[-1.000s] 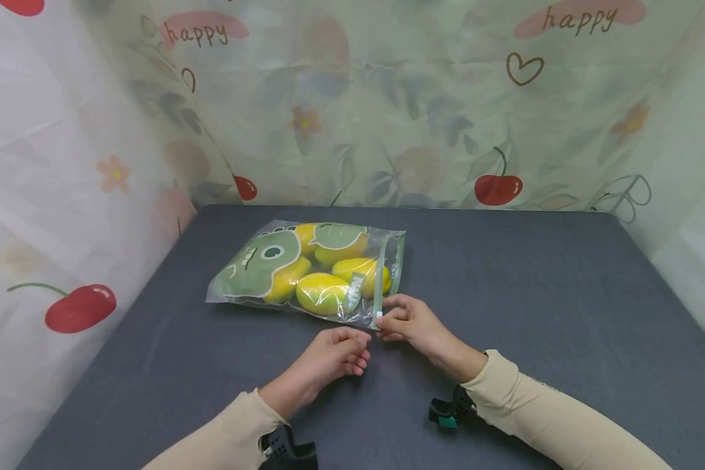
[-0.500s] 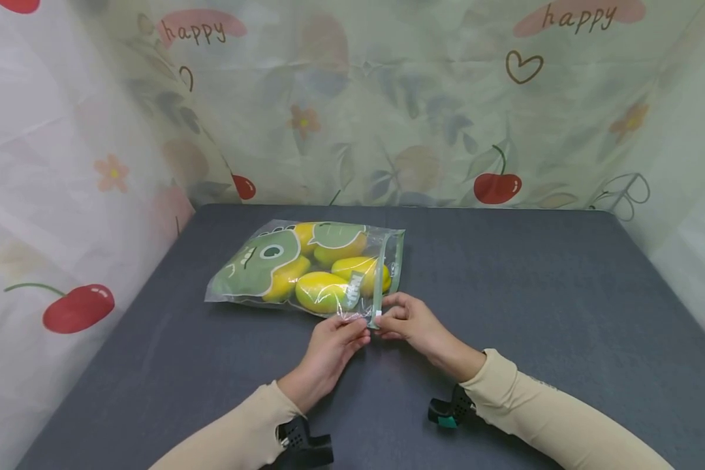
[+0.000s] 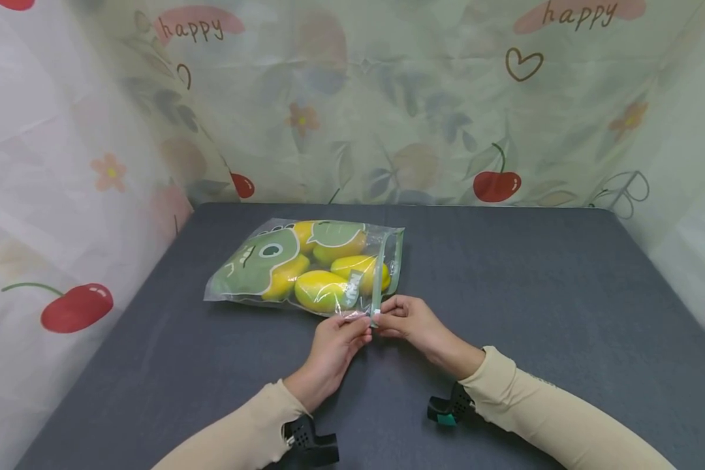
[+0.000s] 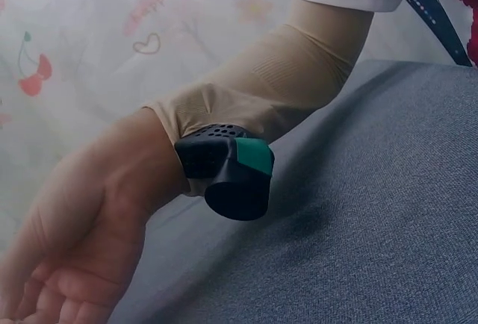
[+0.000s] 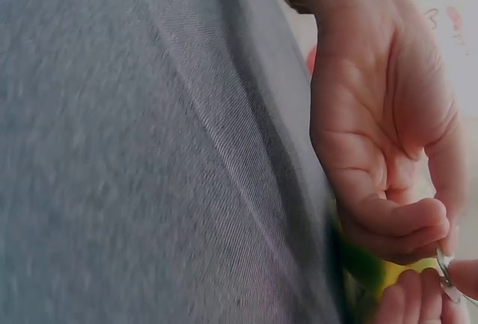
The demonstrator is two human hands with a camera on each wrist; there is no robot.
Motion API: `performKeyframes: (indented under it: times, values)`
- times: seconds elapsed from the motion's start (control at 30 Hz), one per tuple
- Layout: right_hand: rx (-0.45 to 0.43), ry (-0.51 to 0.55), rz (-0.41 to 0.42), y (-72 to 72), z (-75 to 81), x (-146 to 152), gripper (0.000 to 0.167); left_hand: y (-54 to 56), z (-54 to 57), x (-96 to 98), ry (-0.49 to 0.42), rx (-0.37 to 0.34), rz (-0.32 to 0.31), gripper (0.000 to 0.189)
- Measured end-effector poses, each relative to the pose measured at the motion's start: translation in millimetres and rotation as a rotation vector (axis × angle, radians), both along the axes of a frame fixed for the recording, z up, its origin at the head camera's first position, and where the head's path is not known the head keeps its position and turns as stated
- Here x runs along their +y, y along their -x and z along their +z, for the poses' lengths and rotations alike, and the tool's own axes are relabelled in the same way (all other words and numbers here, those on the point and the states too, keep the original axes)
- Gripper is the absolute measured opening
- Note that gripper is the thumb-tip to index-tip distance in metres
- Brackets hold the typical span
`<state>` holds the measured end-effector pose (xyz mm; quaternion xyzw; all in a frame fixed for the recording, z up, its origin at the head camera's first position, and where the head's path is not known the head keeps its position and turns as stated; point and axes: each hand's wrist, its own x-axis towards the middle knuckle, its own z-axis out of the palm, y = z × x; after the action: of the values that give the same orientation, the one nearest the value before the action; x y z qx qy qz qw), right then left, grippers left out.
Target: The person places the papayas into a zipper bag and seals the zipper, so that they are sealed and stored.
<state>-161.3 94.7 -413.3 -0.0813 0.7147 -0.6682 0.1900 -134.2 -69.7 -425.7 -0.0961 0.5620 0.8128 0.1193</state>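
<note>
A clear zip bag [image 3: 252,271] printed with a green dinosaur face lies on the dark table, filled with several yellow-green mangoes [image 3: 320,290]. At its near right corner my right hand [image 3: 414,326] pinches the edge, thumb and finger right at the small white zip slider [image 3: 377,313]. Just to the left, my left hand [image 3: 329,349] pinches the bag's near edge between thumb and fingers. The right wrist view shows the left hand [image 5: 373,115] palm-on, with clear plastic at its fingertips. In the left wrist view the right hand [image 4: 89,212] appears, its fingertips cut off by the frame.
Dark cloth covers the table [image 3: 534,281]. A printed curtain [image 3: 388,98] hangs behind it and along both sides. Black camera mounts [image 3: 314,444] sit under both wrists, close above the table.
My left hand has moved up and right from below the bag and taken hold of its near edge. The right hand keeps its pinch at the corner, almost unmoved.
</note>
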Motion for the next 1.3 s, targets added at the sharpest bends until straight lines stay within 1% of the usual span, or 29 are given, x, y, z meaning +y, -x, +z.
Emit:
performKeyframes:
  times: [0.13,0.27,0.4,0.53,0.67,0.77,0.9,1.07,1.3]
  values:
    - [-0.042,0.066,-0.009,-0.6,1.0,-1,0.024,0.2,1.1,-0.4,-0.003,-0.003,0.012,0.019]
    - [-0.074,0.108,-0.017,1.3,1.9,-3,0.024,0.8,3.0,-0.9,0.013,-0.004,0.015,0.02]
    - [-0.123,0.117,-0.039,7.2,2.7,-3,0.022,1.2,5.6,-0.8,0.022,-0.007,0.011,0.022]
    - [-0.144,0.112,-0.074,16.2,2.1,-3,0.019,0.5,6.8,-0.1,0.019,-0.011,0.011,0.023]
    - [-0.152,0.099,-0.123,27.6,0.3,-2,0.019,-0.6,5.9,0.4,0.011,-0.018,0.006,0.021]
    - [-0.146,0.069,-0.157,37.4,-0.6,0,0.02,-1.5,4.7,0.3,0.012,-0.019,-0.015,0.019]
    - [-0.126,0.029,-0.185,51.8,-0.7,3,0.021,-3.0,3.6,-0.5,0.03,-0.025,-0.04,0.016]
    - [-0.118,0.005,-0.213,71.1,0.2,7,0.023,-5.4,3.9,-1.7,0.053,-0.032,-0.063,0.019]
    - [-0.132,0.026,-0.305,101.0,3.7,25,0.027,-9.8,2.4,-1.4,0.073,-0.022,-0.125,0.012]
